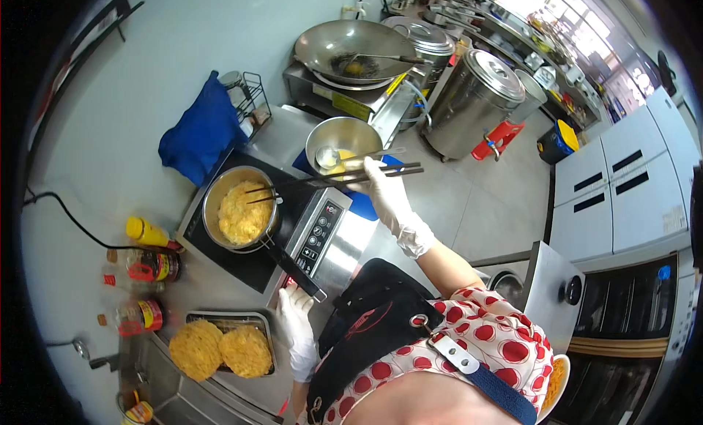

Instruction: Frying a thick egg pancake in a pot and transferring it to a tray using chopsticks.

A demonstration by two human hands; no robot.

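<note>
Gloved in white, my right hand (381, 191) holds a pair of long dark chopsticks (329, 177). Their tips are over a saucepan (211, 227) of yellow, egg-like food (241, 219), which sits on a black induction cooktop (236, 268). My left hand (296, 309), also gloved, is at the front edge of the cooktop, close to the end of the saucepan's black handle (296, 274); whether it touches the handle is unclear. Beyond the right hand stands a steel pot (351, 129) with a ladle (328, 157) and yellow liquid in it.
Two round golden cakes (197, 348) lie on a metal tray (272, 337) beside the sink (181, 395). A large wok (357, 46) rests on a burner. A blue cloth (203, 128), sauce bottles (148, 315) and a yellow squeeze bottle (145, 231) are near the wall. Lidded steel drums (467, 106) stand on the floor.
</note>
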